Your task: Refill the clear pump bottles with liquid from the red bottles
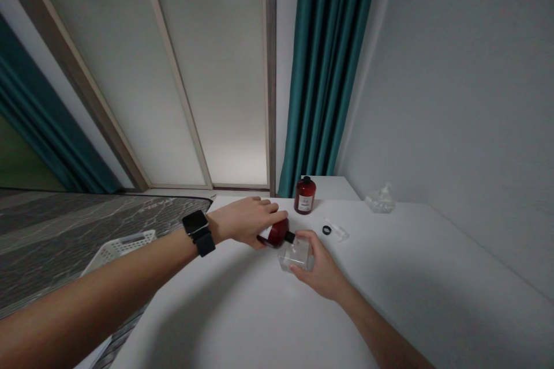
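My left hand (251,220) is wrapped round a dark red bottle (277,234) with a white label and a black neck. The bottle is tipped to the right, its black end at the top of a clear bottle (296,255). Whether liquid is flowing cannot be made out. Fingers and thumb of my right hand (321,268) close round the right side of the clear bottle, low over the white table (268,323). Behind them, a second dark red bottle (305,196) with a black top stands upright.
A black ring (326,230) lies right of my hands beside a clear plastic piece (339,233). Crumpled clear plastic (381,199) sits near the wall at the right. A white basket (116,248) stands below the table's left edge. Teal curtains (329,69) hang behind.
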